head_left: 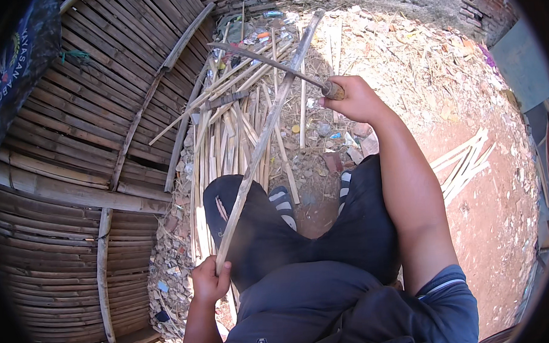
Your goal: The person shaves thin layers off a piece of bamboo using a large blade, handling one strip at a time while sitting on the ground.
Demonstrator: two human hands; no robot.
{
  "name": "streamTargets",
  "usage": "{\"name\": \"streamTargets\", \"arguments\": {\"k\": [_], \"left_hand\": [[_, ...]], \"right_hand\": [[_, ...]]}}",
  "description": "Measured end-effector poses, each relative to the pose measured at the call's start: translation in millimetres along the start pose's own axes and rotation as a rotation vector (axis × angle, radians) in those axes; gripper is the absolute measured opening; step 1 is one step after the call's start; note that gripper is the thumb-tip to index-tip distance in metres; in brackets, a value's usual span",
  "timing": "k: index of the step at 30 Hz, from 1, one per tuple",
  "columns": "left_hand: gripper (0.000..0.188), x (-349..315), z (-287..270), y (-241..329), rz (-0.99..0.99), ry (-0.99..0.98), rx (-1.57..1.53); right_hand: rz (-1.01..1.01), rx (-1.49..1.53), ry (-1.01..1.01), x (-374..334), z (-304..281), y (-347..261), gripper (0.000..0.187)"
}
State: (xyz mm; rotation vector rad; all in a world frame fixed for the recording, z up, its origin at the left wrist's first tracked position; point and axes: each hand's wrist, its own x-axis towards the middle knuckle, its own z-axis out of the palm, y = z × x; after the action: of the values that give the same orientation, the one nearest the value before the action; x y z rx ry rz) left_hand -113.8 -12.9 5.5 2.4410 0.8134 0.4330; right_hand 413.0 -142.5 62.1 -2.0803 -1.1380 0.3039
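My left hand (210,280) is closed around the lower end of a long bamboo strip (258,155). The strip slants up and away over my left thigh, its far end raised toward the brick wall. In my right hand (356,100) is the wooden handle of a machete (250,56), fingers wrapped round it. Its long dark blade points left and crosses the strip near the far end; whether the edge touches the strip I cannot tell. Below them lies a heap of split bamboo strips (229,133), by my left foot.
A bamboo slat wall (67,120) stands close on my left. Rubble and litter (380,48) cover the ground ahead, up to a brick wall (390,1). Another small pile of pale strips (463,164) lies on the bare soil at right. My sandalled feet (282,205) are between the piles.
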Motion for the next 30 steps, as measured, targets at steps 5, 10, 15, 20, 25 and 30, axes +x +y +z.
{"name": "streamTargets", "arguments": {"k": [5, 10, 15, 20, 25, 30], "left_hand": [[0.022, -1.4, 4.1, 9.3, 0.031, -0.018, -0.028], [0.022, 6.6, 3.0, 17.3, 0.046, -0.022, -0.008], [0.022, 7.3, 1.8, 13.5, 0.012, 0.007, 0.078], [0.021, 5.9, 5.7, 6.8, 0.023, 0.033, 0.056], [0.017, -1.9, -23.1, -17.8, 0.055, 0.006, 0.087], [0.019, -13.6, -33.7, -29.5, 0.074, 0.045, 0.112]], "right_hand": [[-0.218, -0.054, 0.002, -12.6, 16.2, -15.3, 0.037], [-0.289, -0.140, -0.140, -16.0, 16.5, -28.6, 0.036], [0.087, -0.091, -0.016, -6.6, -11.0, -7.2, 0.044], [-0.268, -0.213, -0.139, -17.6, 10.4, -21.1, 0.036], [-0.143, -0.077, 0.028, -14.1, -4.0, -0.8, 0.034], [0.067, 0.027, 0.218, -11.7, -17.4, 9.1, 0.037]]}}
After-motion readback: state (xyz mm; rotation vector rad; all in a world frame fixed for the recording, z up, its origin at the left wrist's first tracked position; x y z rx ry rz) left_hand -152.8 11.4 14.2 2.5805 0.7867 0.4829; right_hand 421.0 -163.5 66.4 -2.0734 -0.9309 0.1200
